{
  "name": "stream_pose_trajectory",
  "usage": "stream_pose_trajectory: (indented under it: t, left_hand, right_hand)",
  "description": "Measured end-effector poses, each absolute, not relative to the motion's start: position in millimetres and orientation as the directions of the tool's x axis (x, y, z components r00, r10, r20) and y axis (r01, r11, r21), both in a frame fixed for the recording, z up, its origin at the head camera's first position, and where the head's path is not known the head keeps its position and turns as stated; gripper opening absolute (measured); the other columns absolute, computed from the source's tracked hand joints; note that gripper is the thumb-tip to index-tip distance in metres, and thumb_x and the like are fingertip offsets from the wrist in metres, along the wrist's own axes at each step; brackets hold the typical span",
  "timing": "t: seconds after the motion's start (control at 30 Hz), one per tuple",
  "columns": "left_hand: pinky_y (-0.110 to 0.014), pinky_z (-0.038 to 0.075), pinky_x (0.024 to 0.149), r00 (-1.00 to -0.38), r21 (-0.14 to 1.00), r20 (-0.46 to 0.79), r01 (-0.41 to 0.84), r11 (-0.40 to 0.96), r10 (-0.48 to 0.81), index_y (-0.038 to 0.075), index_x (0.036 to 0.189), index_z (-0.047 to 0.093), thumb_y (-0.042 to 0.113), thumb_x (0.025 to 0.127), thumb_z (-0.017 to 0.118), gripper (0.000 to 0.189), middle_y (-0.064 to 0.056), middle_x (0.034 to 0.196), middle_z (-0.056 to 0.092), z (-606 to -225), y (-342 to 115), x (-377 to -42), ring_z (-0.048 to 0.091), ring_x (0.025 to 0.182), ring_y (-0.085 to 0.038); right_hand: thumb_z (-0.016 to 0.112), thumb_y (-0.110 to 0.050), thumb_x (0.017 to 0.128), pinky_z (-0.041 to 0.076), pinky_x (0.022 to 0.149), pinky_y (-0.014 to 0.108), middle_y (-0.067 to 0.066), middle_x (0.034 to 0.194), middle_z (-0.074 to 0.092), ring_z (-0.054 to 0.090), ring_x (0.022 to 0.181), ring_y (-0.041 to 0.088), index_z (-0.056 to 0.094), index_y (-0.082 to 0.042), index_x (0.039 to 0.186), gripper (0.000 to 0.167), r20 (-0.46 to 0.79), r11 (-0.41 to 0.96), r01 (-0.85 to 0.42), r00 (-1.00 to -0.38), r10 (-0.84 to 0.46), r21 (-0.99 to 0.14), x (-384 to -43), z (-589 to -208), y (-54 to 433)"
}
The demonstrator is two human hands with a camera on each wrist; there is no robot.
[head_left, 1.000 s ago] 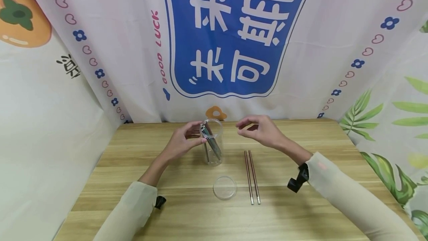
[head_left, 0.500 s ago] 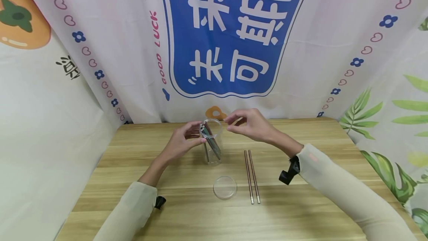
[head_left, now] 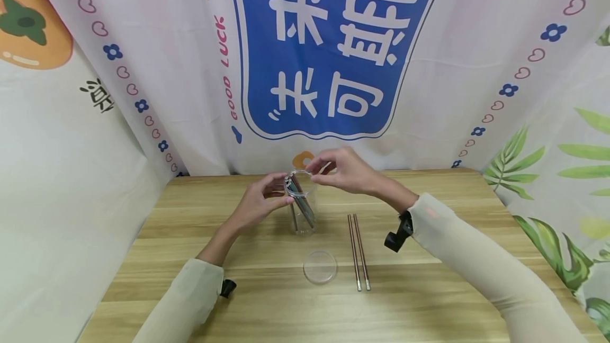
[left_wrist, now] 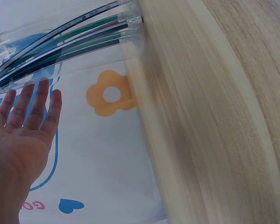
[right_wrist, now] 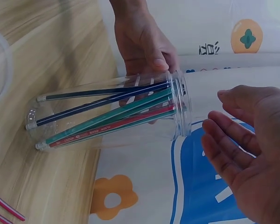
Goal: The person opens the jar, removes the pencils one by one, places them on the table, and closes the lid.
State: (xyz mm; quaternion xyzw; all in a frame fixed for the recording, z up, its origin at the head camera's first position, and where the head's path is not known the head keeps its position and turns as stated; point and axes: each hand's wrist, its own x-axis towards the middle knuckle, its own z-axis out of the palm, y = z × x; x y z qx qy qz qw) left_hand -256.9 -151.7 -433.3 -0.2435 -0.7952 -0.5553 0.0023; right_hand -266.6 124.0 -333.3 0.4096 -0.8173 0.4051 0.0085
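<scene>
A clear plastic jar (head_left: pixel 308 224) without its lid stands upright near the back of the table, holding several pencils (right_wrist: pixel 107 122) in green, dark blue and red that lean to one side. My left hand (head_left: pixel 259 200) holds the jar near its rim, thumb on the near side and fingers behind. Just off the jar's mouth, on the right, is my right hand (head_left: pixel 350 173), with loosely bent fingers and nothing in them. Two dark red pencils (head_left: pixel 359 253) lie side by side on the tabletop, silvery ends toward me.
A round clear lid (head_left: pixel 320 267) lies flat in front of the jar. Behind the wooden table (head_left: pixel 190 237) hangs a printed cloth (head_left: pixel 200 136), close to the jar. Black wrist cameras sit at both cuffs.
My right hand has moved left, up to the jar's rim. My left hand, the jar, the lid and the two pencils on the table have stayed in place.
</scene>
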Motion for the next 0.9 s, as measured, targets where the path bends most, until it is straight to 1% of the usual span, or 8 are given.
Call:
stream_pose_trajectory:
  t: [0.1, 0.23, 0.3, 0.37, 0.47, 0.57, 0.73, 0.9]
  left_hand:
    - [-0.047, 0.06, 0.102, -0.881, 0.881, 0.273, 0.39, 0.267, 0.386, 0.004, 0.146, 0.058, 0.013, 0.092, 0.085, 0.061, -0.017, 0.132, 0.071, -434, -152, -257, 0.071, 0.116, -0.035]
    - [-0.045, 0.06, 0.102, -0.88, 0.882, 0.274, 0.391, 0.264, 0.388, 0.004, 0.145, 0.059, 0.013, 0.092, 0.085, 0.06, -0.017, 0.131, 0.071, -434, -152, -257, 0.071, 0.116, -0.034]
    - [-0.047, 0.06, 0.102, -0.88, 0.883, 0.275, 0.391, 0.26, 0.388, 0.004, 0.145, 0.059, 0.012, 0.092, 0.085, 0.06, -0.017, 0.131, 0.071, -434, -152, -257, 0.071, 0.116, -0.034]
    - [-0.051, 0.059, 0.103, -0.879, 0.883, 0.276, 0.392, 0.259, 0.388, 0.004, 0.145, 0.059, 0.012, 0.092, 0.085, 0.059, -0.017, 0.131, 0.071, -434, -152, -257, 0.071, 0.117, -0.034]
    - [-0.055, 0.058, 0.104, -0.879, 0.883, 0.277, 0.392, 0.258, 0.387, 0.004, 0.145, 0.059, 0.012, 0.092, 0.085, 0.059, -0.017, 0.132, 0.071, -434, -152, -257, 0.071, 0.117, -0.033]
    - [-0.055, 0.058, 0.104, -0.878, 0.883, 0.281, 0.395, 0.254, 0.389, 0.003, 0.145, 0.058, 0.011, 0.092, 0.084, 0.06, -0.017, 0.132, 0.071, -434, -151, -257, 0.071, 0.117, -0.033]
    - [-0.052, 0.058, 0.104, -0.873, 0.884, 0.288, 0.4, 0.241, 0.393, 0.001, 0.146, 0.057, 0.009, 0.093, 0.083, 0.06, -0.018, 0.132, 0.071, -435, -151, -258, 0.071, 0.118, -0.034]
    - [-0.052, 0.058, 0.104, -0.877, 0.883, 0.28, 0.395, 0.253, 0.391, 0.002, 0.146, 0.058, 0.011, 0.092, 0.084, 0.06, -0.017, 0.132, 0.07, -434, -151, -257, 0.071, 0.118, -0.033]
  right_hand:
    - [0.078, -0.004, 0.094, 0.065, 0.086, 0.036, 0.011, 0.105, 0.079, 0.075, 0.092, 0.019, 0.078, 0.0, 0.113, 0.02, 0.346, 0.338, -0.697, -0.645, -0.682, -0.633, -269, -334, 119]
    - [0.077, -0.003, 0.094, 0.065, 0.085, 0.031, 0.008, 0.104, 0.078, 0.074, 0.092, 0.016, 0.078, -0.002, 0.112, 0.018, 0.336, 0.343, -0.725, -0.614, -0.714, -0.597, -271, -336, 112]
    - [0.077, -0.003, 0.095, 0.064, 0.084, 0.027, 0.007, 0.104, 0.078, 0.074, 0.092, 0.014, 0.078, -0.001, 0.113, 0.018, 0.324, 0.347, -0.734, -0.602, -0.73, -0.583, -272, -337, 109]
    - [0.077, -0.003, 0.095, 0.064, 0.083, 0.025, 0.01, 0.104, 0.078, 0.074, 0.091, 0.014, 0.078, 0.0, 0.113, 0.019, 0.314, 0.342, -0.737, -0.593, -0.742, -0.583, -273, -338, 106]
    - [0.077, -0.003, 0.094, 0.063, 0.083, 0.025, 0.013, 0.104, 0.078, 0.074, 0.089, 0.014, 0.078, 0.002, 0.112, 0.018, 0.317, 0.333, -0.748, -0.578, -0.752, -0.574, -275, -339, 103]
    - [0.078, -0.003, 0.094, 0.063, 0.083, 0.025, 0.011, 0.103, 0.078, 0.074, 0.089, 0.014, 0.078, 0.001, 0.111, 0.018, 0.321, 0.327, -0.761, -0.563, -0.761, -0.56, -276, -338, 100]
    - [0.078, -0.003, 0.094, 0.062, 0.083, 0.022, 0.008, 0.102, 0.079, 0.074, 0.089, 0.012, 0.079, -0.001, 0.11, 0.017, 0.301, 0.34, -0.771, -0.554, -0.777, -0.539, -277, -337, 96]
    - [0.079, -0.003, 0.093, 0.062, 0.079, 0.02, 0.006, 0.1, 0.079, 0.073, 0.087, 0.012, 0.079, -0.002, 0.108, 0.015, 0.271, 0.358, -0.774, -0.549, -0.791, -0.522, -277, -334, 91]
